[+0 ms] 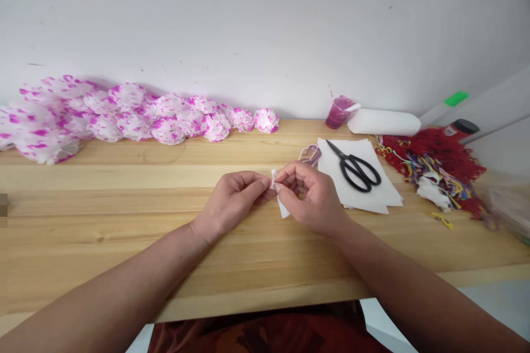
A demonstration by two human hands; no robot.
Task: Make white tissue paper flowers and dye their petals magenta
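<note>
A small strip of white paper [284, 208], narrow and gathered at its upper part, is held between both hands over the wooden table [207, 265]. My left hand [238, 198] pinches its left side with thumb and fingers. From the right, my right hand [310, 193] pinches the gathered part, with its fingers curled. Just behind my right hand lies a loop of purple and white string [311, 154]. Black-handled scissors [358, 171] rest on a stack of white paper sheets [381, 196] to the right.
Several white and magenta paper pompoms [169, 116] line the wall at the left. At the back right are a cup of magenta liquid [340, 113], a white roll [383, 122], a dark jar [461, 129], red and coloured yarn [439, 154] and small yellow scissors [442, 220].
</note>
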